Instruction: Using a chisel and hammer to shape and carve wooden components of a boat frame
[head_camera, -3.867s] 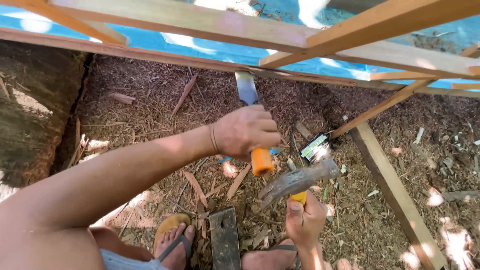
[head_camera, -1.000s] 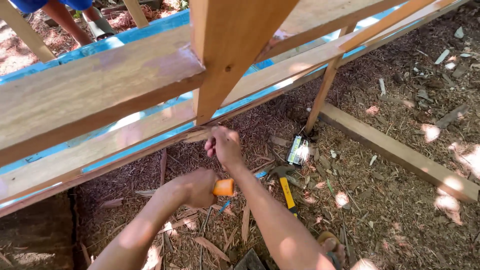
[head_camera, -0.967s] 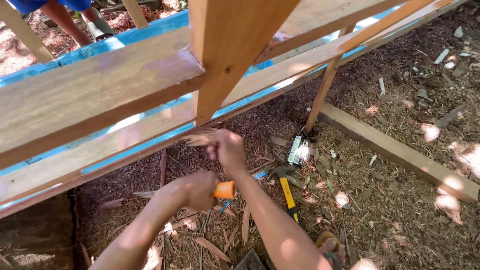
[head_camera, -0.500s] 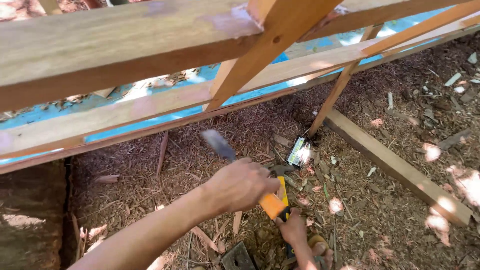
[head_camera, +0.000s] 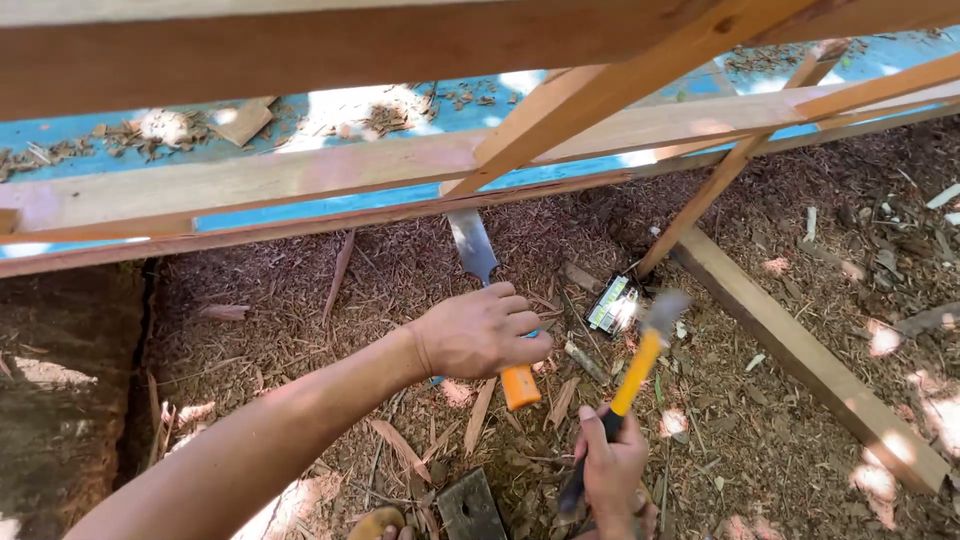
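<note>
Left hand (head_camera: 480, 332) is wrapped tight around the orange handle of a chisel (head_camera: 487, 290), fingers curled over the top so only the butt end of the handle pokes out on the near side. The flat metal blade runs away from the person, its long axis pointing far and slightly left, with the tip up against the underside of the wooden frame rail (head_camera: 330, 175) with the blue strip on it. Can't quite tell if the edge is actually touching the wood or just short of it

Right hand (head_camera: 612, 470) is closed around the black grip of a yellow-handled hammer (head_camera: 628, 385), low and near. The hammer leans up and to the right, head blurred, so it sits right of the chisel handle's butt and a bit apart from it. The right hand is the nearer one, the left is further out along the chisel

Ground is all wood chips and splinters. A small shiny packet (head_camera: 612, 305) lies just right of the chisel, by the foot of a diagonal brace (head_camera: 700, 215), and a loose plank (head_camera: 810, 355) lies off right
</note>
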